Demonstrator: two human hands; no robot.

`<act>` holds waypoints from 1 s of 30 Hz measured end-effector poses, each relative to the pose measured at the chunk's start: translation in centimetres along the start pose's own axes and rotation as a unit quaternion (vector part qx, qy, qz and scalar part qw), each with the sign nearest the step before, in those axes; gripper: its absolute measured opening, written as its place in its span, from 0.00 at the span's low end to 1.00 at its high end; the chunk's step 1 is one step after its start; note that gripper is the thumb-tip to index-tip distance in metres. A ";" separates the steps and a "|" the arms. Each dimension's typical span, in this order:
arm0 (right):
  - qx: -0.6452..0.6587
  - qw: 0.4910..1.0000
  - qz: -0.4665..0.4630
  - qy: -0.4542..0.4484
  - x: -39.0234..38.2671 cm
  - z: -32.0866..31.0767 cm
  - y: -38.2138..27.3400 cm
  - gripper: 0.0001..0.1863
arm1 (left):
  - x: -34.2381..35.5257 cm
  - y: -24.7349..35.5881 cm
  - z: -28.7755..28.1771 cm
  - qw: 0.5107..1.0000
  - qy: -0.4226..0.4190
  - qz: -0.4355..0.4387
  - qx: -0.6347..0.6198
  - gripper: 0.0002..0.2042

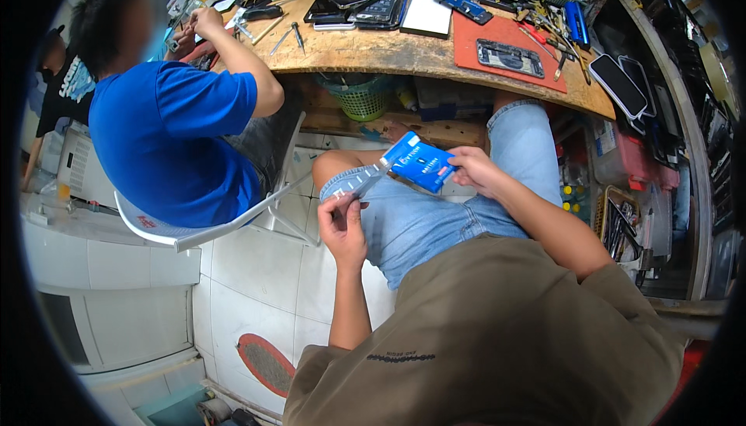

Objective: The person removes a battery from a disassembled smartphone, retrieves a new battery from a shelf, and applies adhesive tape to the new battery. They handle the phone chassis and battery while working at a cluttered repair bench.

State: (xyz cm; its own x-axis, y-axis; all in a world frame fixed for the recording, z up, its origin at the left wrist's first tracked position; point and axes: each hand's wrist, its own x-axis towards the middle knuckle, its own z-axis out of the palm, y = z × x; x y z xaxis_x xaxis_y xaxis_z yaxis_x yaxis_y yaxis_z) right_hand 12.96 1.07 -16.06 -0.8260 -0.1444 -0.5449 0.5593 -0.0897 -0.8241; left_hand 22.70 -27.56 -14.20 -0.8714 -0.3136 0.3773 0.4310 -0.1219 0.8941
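Above my lap, my right hand (475, 171) is closed on the right edge of a flat blue package (416, 163) with white print. A strip of clear plastic (359, 183) reaches from the package's left end to my left hand (342, 220), whose fingers pinch its near end. Whether the plastic is still partly inside the package, I cannot tell. Both hands are in front of the workbench (373, 51), over my thighs. On the bench, an opened phone (509, 58) lies on a red mat (470, 37), apart from my hands.
At my left, a person in a blue shirt (171, 130) sits on a white chair (194, 233), hands over the bench. Phones, screwdrivers (298, 37) and a white box (426, 15) crowd the bench. A green basket (361, 101) stands beneath; two phones (619, 84) sit at the right.
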 end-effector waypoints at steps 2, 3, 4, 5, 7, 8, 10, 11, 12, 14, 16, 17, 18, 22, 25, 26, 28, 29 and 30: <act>-0.016 0.999 -0.028 -0.031 3.5 1.7 -1.4 0.14 | -0.1 0.2 -0.1 1.000 0.016 -0.012 0.006 0.09; -0.032 0.998 -0.033 -0.032 5.3 2.7 -2.6 0.13 | -0.1 0.3 -0.2 1.000 0.020 -0.019 0.011 0.09; -0.040 0.996 -0.051 -0.068 7.1 3.7 -4.1 0.11 | -0.2 0.5 -0.2 0.999 0.023 -0.030 0.007 0.08; -0.066 0.994 -0.071 -0.057 8.8 4.7 -5.8 0.13 | -0.2 0.7 -0.2 0.999 0.021 -0.033 0.023 0.08; 0.114 0.987 -0.115 -0.023 11.1 7.9 -8.1 0.24 | -0.2 0.9 0.0 0.999 0.016 -0.047 0.019 0.07; 0.151 0.975 -0.146 -0.071 11.2 8.7 -8.8 0.24 | -0.3 0.9 0.2 0.999 0.008 -0.032 0.042 0.07; 0.089 0.990 -0.086 -0.064 10.4 10.3 -9.4 0.28 | -0.4 1.0 0.4 0.998 0.000 0.011 0.054 0.07; 0.070 0.985 -0.057 -0.149 9.2 10.3 -9.1 0.30 | -0.4 1.1 0.3 0.992 -0.014 0.048 0.118 0.08; 0.049 0.974 -0.017 -0.222 7.4 9.6 -8.4 0.31 | -0.4 1.1 0.2 0.981 -0.037 0.084 0.171 0.08; -0.001 0.926 0.045 -0.375 3.6 7.8 -7.1 0.34 | -0.4 1.2 0.1 0.955 -0.081 0.143 0.247 0.11; 0.016 0.928 0.062 -0.368 0.2 6.9 -5.6 0.23 | -0.4 1.4 0.3 0.931 -0.127 0.185 0.289 0.13; 0.016 0.935 0.022 -0.353 -1.3 6.6 -5.0 0.21 | -0.4 1.4 0.7 0.926 -0.143 0.205 0.283 0.16; 0.005 0.945 -0.014 -0.328 -2.5 6.3 -4.7 0.19 | -0.3 1.4 1.1 0.922 -0.153 0.217 0.283 0.16; 0.013 0.949 -0.072 -0.308 -5.2 5.6 -5.9 0.19 | 0.2 2.1 2.0 0.908 -0.185 0.242 0.288 0.17; 0.005 0.953 -0.103 -0.284 -6.5 5.9 -6.8 0.20 | 0.4 2.2 2.8 0.947 -0.129 0.222 0.191 0.20; 0.011 0.954 -0.116 -0.275 -6.7 5.9 -7.0 0.19 | 0.4 2.2 3.2 0.963 -0.098 0.208 0.139 0.22; 0.019 0.959 -0.135 -0.249 -6.9 5.9 -7.1 0.19 | 1.0 2.6 2.7 0.968 -0.079 0.189 0.147 0.26; 0.015 0.959 -0.141 -0.246 -6.9 5.8 -7.2 0.19 | 1.1 3.1 2.4 0.975 -0.060 0.154 0.150 0.26; 0.006 0.961 -0.143 -0.236 -6.9 5.6 -7.2 0.20 | 1.2 3.8 2.0 0.980 -0.052 0.138 0.136 0.26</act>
State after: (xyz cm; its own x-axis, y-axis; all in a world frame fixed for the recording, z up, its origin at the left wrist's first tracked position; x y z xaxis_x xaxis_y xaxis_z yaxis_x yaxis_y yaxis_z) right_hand 15.05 -2.83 -5.52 -0.8239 -0.5424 -0.1642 0.3176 -0.2021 -0.9264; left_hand 22.80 -26.56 -9.84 -0.7558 -0.2009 0.6233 0.5873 0.2130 0.7808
